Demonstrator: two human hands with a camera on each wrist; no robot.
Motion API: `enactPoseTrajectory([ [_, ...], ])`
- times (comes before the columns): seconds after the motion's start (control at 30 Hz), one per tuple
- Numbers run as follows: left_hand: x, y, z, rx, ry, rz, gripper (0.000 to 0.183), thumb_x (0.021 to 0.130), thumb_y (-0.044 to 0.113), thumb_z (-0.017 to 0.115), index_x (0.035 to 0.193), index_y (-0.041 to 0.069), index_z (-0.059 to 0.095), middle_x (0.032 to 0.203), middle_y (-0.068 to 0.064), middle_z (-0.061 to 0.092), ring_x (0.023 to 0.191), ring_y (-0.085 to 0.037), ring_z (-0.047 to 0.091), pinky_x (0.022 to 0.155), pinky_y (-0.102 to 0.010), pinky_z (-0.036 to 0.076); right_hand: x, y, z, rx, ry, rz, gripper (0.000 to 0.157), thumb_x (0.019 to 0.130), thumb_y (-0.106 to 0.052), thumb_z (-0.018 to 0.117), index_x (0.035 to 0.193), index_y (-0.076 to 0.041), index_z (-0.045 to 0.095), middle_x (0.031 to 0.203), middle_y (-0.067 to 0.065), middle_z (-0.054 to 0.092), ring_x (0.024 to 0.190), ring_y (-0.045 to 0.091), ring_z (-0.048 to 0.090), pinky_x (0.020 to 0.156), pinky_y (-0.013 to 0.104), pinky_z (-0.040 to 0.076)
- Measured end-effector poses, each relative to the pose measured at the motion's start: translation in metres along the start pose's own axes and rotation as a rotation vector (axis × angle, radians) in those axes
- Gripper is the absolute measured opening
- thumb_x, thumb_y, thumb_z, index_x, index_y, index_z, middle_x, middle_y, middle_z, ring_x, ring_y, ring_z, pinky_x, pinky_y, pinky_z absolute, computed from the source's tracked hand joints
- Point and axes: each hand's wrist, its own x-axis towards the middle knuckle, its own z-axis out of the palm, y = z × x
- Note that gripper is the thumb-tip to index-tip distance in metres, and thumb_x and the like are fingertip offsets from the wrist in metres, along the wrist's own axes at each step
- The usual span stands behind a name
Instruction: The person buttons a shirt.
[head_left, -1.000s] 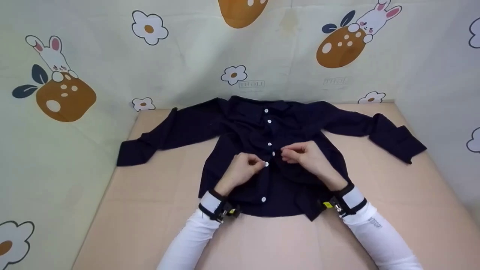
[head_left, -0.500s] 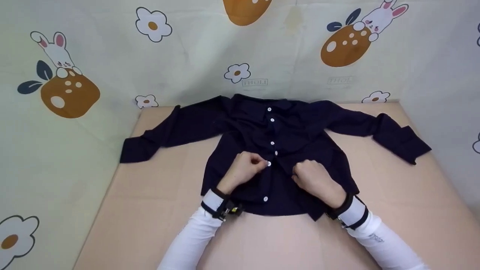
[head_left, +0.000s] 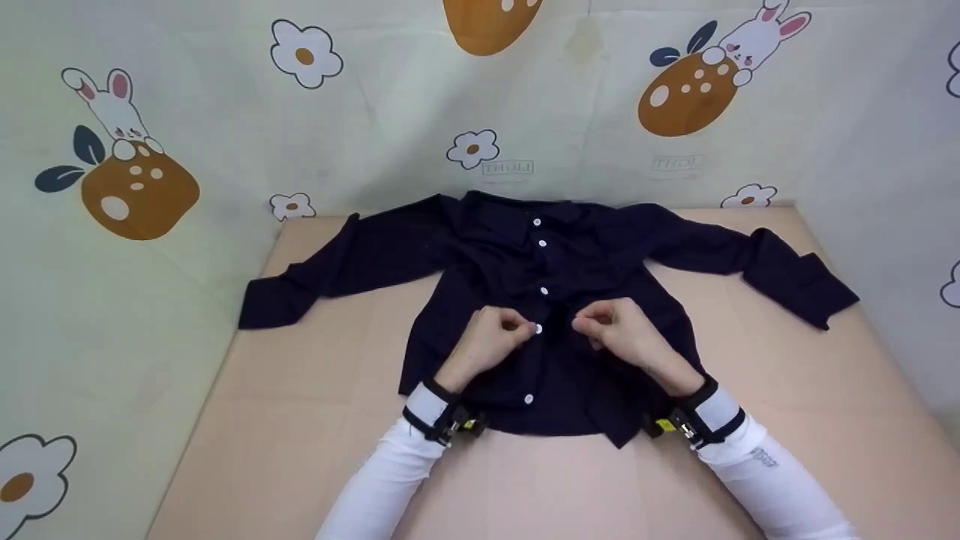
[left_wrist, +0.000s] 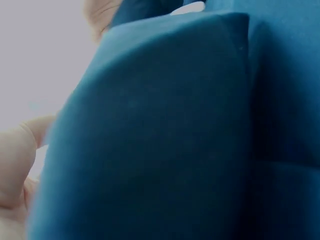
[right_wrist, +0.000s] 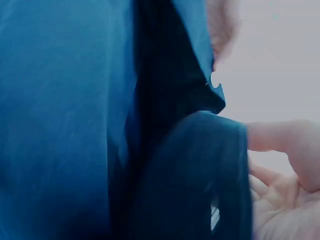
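A pale backdrop sheet [head_left: 375, 112] printed with white rabbits, brown spotted fruit and white flowers fills the upper part and both sides of the frame. Below it spreads a peach-coloured flat table [head_left: 300, 457]. The dark navy long-sleeved cloth shirt [head_left: 499, 262] lies across the centre, collar toward the top, its sleeves reaching out to the left and right. Two white sleeves [head_left: 379, 480] enter at the lower edge. Near the centre, the left hand [head_left: 484, 339] pinches the shirt's front edge between thumb and forefinger; just right of it, the right hand [head_left: 626, 336] pinches the opposite front edge, though blurred cloth in the wrist views makes the exact fold hard to tell. Black-and-white straps [head_left: 718, 410] circle both wrists. Smallest are the round white buttons: three above the hands, one [head_left: 538, 329] at the left thumb tip, and one [head_left: 529, 399] near the hem, lower centre.
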Motion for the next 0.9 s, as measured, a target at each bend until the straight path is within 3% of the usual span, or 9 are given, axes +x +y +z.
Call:
enactPoseTrajectory([
  [0.13, 0.000, 0.003, 0.002, -0.012, 0.052, 0.004, 0.018, 0.091, 0.024, 0.073, 0.086, 0.008, 0.081, 0.076, 0.001, 0.072, 0.064, -0.005, 0.055, 0.063, -0.021, 0.046, 0.003, 0.001, 0.000, 0.331, -0.007, 0.143, 0.015, 0.098, -0.007, 0.068, 0.104, 0.006, 0.072, 0.077, -0.011, 0.066, 0.069, 0.002, 0.063, 0.065, 0.019, 0.057],
  [0.3, -0.001, 0.006, 0.005, -0.036, 0.101, 0.028, 0.019, 0.092, 0.022, 0.071, 0.088, 0.008, 0.082, 0.078, -0.002, 0.075, 0.068, -0.007, 0.057, 0.066, -0.022, 0.048, 0.004, 0.003, 0.010, 0.507, -0.029, 0.205, 0.009, 0.099, -0.004, 0.066, 0.105, 0.000, 0.071, 0.083, -0.010, 0.070, 0.072, 0.003, 0.068, 0.068, 0.020, 0.059],
  [0.9, -0.002, 0.006, 0.017, -0.046, 0.138, 0.081, 0.018, 0.094, 0.019, 0.070, 0.090, 0.005, 0.081, 0.084, -0.005, 0.078, 0.072, -0.008, 0.063, 0.069, -0.022, 0.050, 0.002, 0.001, 0.033, 0.464, 0.046, 0.138, 0.025, 0.097, -0.001, 0.066, 0.114, 0.017, 0.068, 0.089, -0.001, 0.076, 0.072, 0.005, 0.071, 0.070, 0.022, 0.061],
])
